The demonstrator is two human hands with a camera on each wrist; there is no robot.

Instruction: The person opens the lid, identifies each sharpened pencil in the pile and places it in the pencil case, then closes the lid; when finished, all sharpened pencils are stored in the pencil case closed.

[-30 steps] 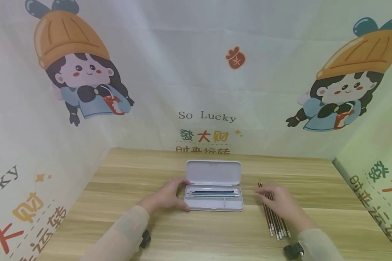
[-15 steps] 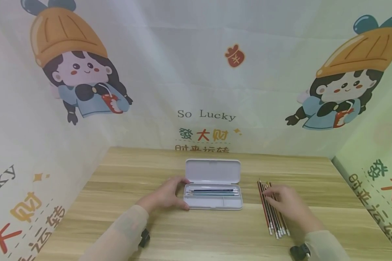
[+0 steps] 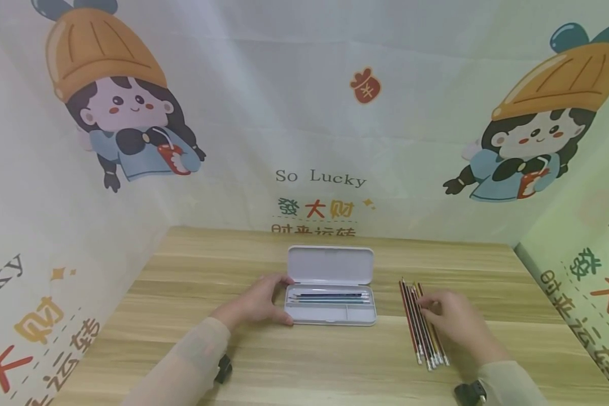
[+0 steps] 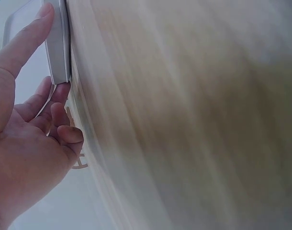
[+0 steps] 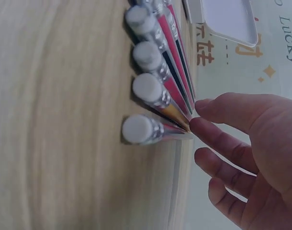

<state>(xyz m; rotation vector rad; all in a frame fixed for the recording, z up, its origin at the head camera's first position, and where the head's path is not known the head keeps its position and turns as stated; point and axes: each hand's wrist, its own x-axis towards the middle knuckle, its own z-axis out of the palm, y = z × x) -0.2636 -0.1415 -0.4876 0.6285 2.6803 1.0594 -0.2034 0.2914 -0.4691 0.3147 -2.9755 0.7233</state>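
Observation:
A white pencil case point(image 3: 309, 314) lies with its lid point(image 3: 330, 264) raised at the back. Inside its rear compartment are several blue and teal pencils point(image 3: 330, 298). My left hand point(image 3: 256, 302) holds the case's left end, thumb at the front corner and fingers at the rear; in the left wrist view the thumb point(image 4: 33, 36) lies along the case wall point(image 4: 56, 57). Right of the case, several red, black and yellow pencils point(image 3: 422, 330) lie fanned, white erasers toward me. My right hand point(image 3: 454, 317) is over their right side, thumb and index fingertips close to the yellow pencil point(image 5: 174, 114).
Everything stands on a wood-grain table point(image 3: 213, 254). Printed cloth point(image 3: 243, 113) hangs behind it and along both sides. A small dark device point(image 3: 470, 392) sits at the right wrist, another point(image 3: 224, 369) at the left.
My right hand has shifted right across the loose pencils, from their left side to their right, uncovering more of them. The left hand stays on the case.

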